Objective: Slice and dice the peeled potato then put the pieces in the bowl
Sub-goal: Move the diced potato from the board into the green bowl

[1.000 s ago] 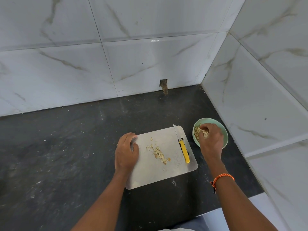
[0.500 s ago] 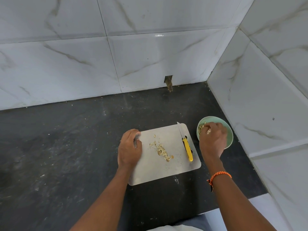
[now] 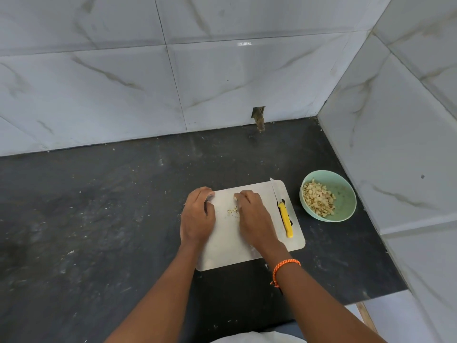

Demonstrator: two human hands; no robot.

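On the dark stone counter (image 3: 99, 219), in the corner of two marble-tiled walls (image 3: 222, 82) — one working set, itemised.

Cutting board (image 3: 257, 251): pale, rectangular, lying flat; its right edge sits near the bowl, likely so pieces travel a short way.

Left hand (image 3: 197, 219): laid over the board's left edge, fingers curled over its far corner, apparently to keep the board from sliding. Whether it actually clamps the edge cannot be told.

Right hand (image 3: 254, 219): palm down at mid-board, fingers bent together over the remaining diced potato pieces (image 3: 232, 211). It appears to be gathering or pinching them; the fingertips are hidden, so a firm hold cannot be confirmed. Orange cord bracelet (image 3: 284, 267) at the wrist.

Diced potato, loose: a small scatter just left of the right hand, touching or nearly touching its fingers.

Diced potato in bowl (image 3: 319, 200): a heap against the left wall of the bowl — the bulk of the task's material.

Bowl (image 3: 346, 201): pale green, upright, on the counter just right of the board, apart from it.

Knife (image 3: 284, 219): yellow handle, blade pointing away, parked along the board's right side, untouched; cutting seems finished.

Judgement: final transfer under way, last pieces outstanding.
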